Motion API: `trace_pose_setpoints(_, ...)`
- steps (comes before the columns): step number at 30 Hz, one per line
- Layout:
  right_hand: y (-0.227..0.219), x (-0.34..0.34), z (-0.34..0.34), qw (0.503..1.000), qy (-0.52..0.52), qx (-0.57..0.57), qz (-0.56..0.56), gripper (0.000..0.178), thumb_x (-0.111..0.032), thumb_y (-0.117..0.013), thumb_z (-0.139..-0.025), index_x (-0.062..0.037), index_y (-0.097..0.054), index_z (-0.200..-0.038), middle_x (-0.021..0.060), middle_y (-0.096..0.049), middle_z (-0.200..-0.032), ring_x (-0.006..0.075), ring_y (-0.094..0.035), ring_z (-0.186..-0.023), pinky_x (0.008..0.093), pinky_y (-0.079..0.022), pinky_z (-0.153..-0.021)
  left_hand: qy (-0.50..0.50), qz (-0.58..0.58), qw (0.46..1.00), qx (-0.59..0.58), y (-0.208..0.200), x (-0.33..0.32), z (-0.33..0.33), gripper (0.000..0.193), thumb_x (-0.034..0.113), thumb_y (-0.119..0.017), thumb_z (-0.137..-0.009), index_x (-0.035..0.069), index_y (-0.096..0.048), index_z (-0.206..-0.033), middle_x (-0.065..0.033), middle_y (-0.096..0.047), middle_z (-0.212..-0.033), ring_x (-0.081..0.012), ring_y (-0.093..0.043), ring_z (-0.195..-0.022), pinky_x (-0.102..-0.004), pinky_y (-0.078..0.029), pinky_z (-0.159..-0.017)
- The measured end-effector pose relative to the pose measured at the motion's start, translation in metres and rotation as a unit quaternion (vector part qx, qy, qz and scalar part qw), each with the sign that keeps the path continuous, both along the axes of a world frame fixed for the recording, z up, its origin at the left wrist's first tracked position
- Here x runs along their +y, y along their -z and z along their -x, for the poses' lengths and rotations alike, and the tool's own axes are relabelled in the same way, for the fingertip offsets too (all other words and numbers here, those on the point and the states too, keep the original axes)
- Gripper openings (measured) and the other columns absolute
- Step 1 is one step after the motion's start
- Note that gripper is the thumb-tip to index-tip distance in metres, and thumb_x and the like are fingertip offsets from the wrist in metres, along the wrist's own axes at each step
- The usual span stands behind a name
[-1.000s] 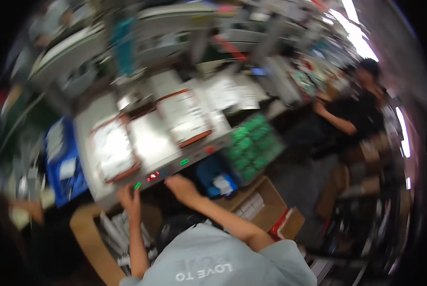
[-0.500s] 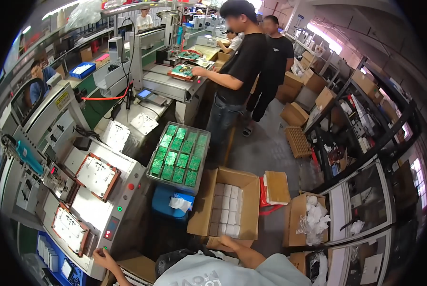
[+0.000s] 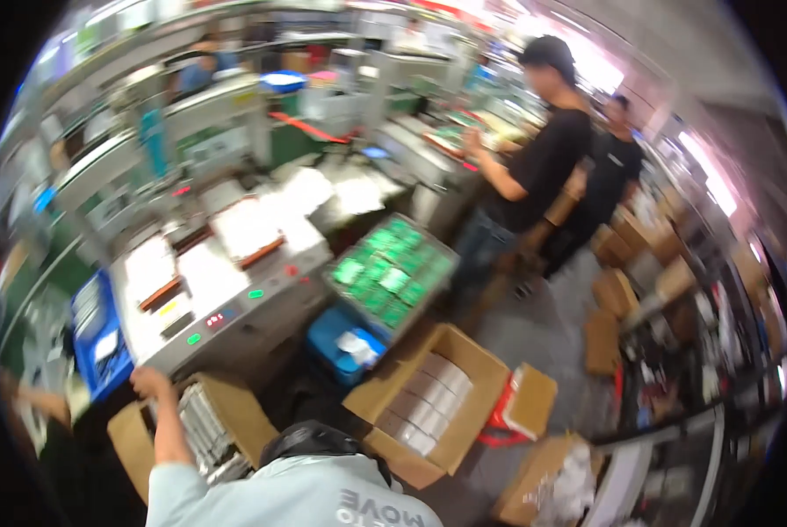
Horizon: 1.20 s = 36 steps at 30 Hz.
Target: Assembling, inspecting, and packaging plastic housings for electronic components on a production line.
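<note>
My left hand [image 3: 150, 383] is below the front edge of the white bench machine [image 3: 227, 347], beside the corner of a blue bin [image 3: 123, 373]. Motion blur smears its fingers, so I cannot make out whether they hold anything. Beneath my left forearm stands an open cardboard box [image 3: 244, 413] with flat grey-white pieces stacked upright. Two reddish-brown fixtures with white plates, a left fixture [image 3: 152, 272] and a right fixture [image 3: 246, 230], lie on the machine under glare. My right hand is out of the picture.
A clear-sided tray of green circuit boards [image 3: 328, 279] stands over a blue container [image 3: 328, 342]. Right of it is a cardboard box [image 3: 490, 386] holding white cartons. One person [image 3: 547, 158] works at another machine, another behind. Someone's forearm [image 3: 46, 402] shows at far left.
The view has swung left and blurred. My left hand has moved from the machine's front buttons to beside the blue bin. My right hand, earlier by the box of white cartons, has left the picture.
</note>
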State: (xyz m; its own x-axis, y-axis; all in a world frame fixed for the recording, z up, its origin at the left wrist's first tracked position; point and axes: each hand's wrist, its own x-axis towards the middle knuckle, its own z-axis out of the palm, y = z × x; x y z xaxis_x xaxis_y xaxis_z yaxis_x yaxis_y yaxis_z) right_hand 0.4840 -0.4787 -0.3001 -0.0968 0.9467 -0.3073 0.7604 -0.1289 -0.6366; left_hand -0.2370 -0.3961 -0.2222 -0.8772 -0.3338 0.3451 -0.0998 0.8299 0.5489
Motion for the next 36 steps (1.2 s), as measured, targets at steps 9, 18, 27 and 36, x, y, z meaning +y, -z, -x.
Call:
trace_pose_setpoints(9,0.017,0.067,0.07,0.987,-0.158,0.022,0.032,0.035,-0.032,-0.052,-0.088,-0.0006,-0.065,-0.094,0.0179,-0.067,-0.085,0.0311,-0.063,-0.085,0.0405,-0.048,-0.074,-0.02,-0.257,0.954,-0.156,-0.04,0.0,-0.039,0.056,0.042,-0.031,-0.096,-0.001,-0.066,-0.101,-0.0246,-0.064,-0.104,-0.0447,-0.058,-0.098,-0.0521,-0.045,-0.086)
trace_pose_setpoints(18,-0.004,0.031,0.022,0.974,-0.172,-0.063,0.135,0.033,-0.032,-0.052,-0.088,-0.0016,-0.065,-0.093,0.0168,-0.067,-0.084,0.0301,-0.064,-0.083,0.0401,-0.048,-0.072,-0.159,-0.398,0.875,-0.225,-0.083,0.019,-0.042,0.055,0.038,-0.026,-0.089,0.006,-0.066,-0.109,-0.0178,-0.063,-0.113,-0.0412,-0.059,-0.103,-0.0505,-0.043,-0.092)
trace_pose_setpoints(27,-0.001,0.044,0.0,0.976,-0.124,-0.088,0.156,0.032,-0.032,-0.052,-0.088,-0.0026,-0.065,-0.093,0.0157,-0.067,-0.083,0.0291,-0.064,-0.082,0.0396,-0.048,-0.071,-0.146,-0.384,0.887,-0.21,-0.065,0.016,-0.038,0.055,0.038,-0.027,-0.088,0.003,-0.064,-0.109,-0.0198,-0.062,-0.114,-0.0405,-0.058,-0.102,-0.048,-0.043,-0.092)
trace_pose_setpoints(36,0.014,0.052,-0.003,0.978,-0.062,-0.086,0.181,0.031,-0.032,-0.053,-0.089,-0.0036,-0.065,-0.092,0.0146,-0.068,-0.082,0.0281,-0.064,-0.08,0.0391,-0.048,-0.069,-0.143,-0.374,0.891,-0.212,-0.066,0.014,-0.036,0.055,0.037,-0.027,-0.087,0.003,-0.066,-0.106,-0.02,-0.062,-0.114,-0.0409,-0.057,-0.104,-0.0484,-0.043,-0.092)
